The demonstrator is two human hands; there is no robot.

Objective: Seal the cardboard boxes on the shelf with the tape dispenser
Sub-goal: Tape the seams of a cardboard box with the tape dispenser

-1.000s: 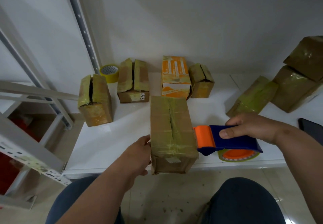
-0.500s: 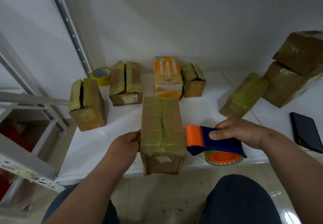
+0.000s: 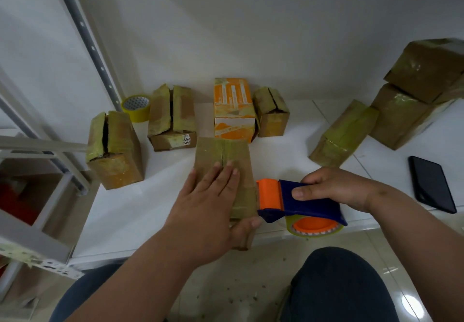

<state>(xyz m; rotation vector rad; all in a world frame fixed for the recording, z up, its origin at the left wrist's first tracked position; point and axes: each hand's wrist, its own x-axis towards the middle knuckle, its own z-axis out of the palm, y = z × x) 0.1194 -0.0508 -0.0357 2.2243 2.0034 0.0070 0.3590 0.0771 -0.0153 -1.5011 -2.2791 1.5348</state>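
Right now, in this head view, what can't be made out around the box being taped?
- Near end of the front box: hidden under the left hand.
- Tape strip itself: not discernible where the tape dispenser, gripped by the right hand, meets the box.
- Stacked boxes: cut by the right edge, blurred.
- Label: too small to read fully.

A plain white wall (image 3: 251, 33) rises behind the white shelf (image 3: 130, 211). Left of the shelf stands a grey perforated metal upright (image 3: 85, 38) with pale crossbars. Below the shelf, a glossy beige tiled floor (image 3: 263, 284) shows scattered specks and a light reflection.
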